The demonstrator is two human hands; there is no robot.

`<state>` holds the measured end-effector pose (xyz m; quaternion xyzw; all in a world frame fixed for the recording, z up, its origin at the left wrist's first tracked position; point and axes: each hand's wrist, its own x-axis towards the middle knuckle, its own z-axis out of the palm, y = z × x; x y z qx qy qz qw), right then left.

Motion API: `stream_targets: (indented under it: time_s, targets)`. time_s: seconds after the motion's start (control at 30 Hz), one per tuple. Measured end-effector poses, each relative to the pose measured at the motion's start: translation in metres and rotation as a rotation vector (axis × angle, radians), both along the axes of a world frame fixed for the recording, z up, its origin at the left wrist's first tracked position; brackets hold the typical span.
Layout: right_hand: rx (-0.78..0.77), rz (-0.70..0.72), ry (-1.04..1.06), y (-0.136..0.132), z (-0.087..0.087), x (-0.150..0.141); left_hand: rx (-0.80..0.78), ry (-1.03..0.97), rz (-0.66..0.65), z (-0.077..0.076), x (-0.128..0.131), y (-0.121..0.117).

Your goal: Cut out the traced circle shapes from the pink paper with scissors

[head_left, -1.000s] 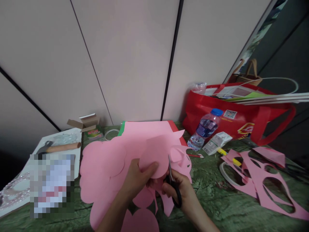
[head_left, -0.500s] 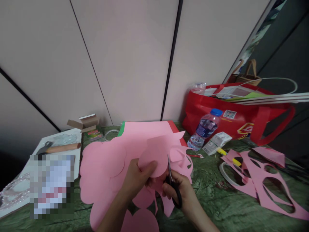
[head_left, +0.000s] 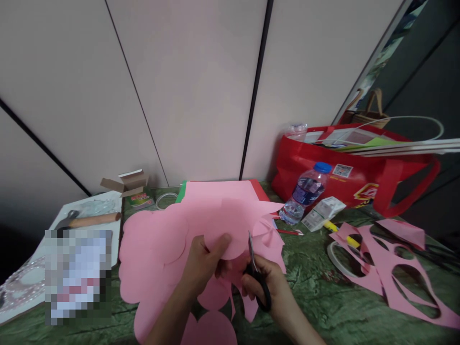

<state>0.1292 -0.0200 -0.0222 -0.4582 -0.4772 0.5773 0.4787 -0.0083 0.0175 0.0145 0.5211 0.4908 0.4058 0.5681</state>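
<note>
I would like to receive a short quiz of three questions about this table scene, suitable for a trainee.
1. Which hand holds the scissors?
2. True or false: the bottle has a red cap.
3. What does the left hand hold? (a) a hammer, (b) pink paper, (c) a bag.

Key:
1. The right hand.
2. False; the cap is blue.
3. (b).

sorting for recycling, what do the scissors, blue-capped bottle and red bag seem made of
Scissors: greyish, shiny blades suggest metal; smooth black handles, probably plastic.
Blue-capped bottle: clear and glossy, likely plastic, since its walls are see-through.
Red bag: mostly matte, perhaps fabric, judging by its soft folds.
</note>
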Motion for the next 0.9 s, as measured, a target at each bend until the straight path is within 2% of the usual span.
stream_targets:
  time_s: [0.1,0.27,0.37,0.53,0.77,0.9]
  targets:
    - [-0.011,-0.003,0.011,0.0,-0.004,-0.001,-0.017,-0.038,-0.059,0.0,0.002,0.0]
    - [0.025,-0.004,-0.002,0.0,-0.008,-0.002,-0.038,0.029,0.04,0.004,0.007,-0.003]
    - [0.102,-0.021,0.05,0.0,-0.004,-0.003,-0.092,0.082,0.042,0.005,0.009,-0.005]
    - [0.167,0.024,0.173,0.002,0.002,-0.003,-0.085,0.103,-0.039,0.001,0.011,-0.006]
    - [0.152,0.004,0.162,0.002,0.001,-0.001,-0.029,0.165,-0.124,-0.003,0.009,-0.006]
    - [0.119,-0.026,0.111,0.002,0.001,0.002,-0.013,0.109,-0.274,-0.005,0.002,-0.004]
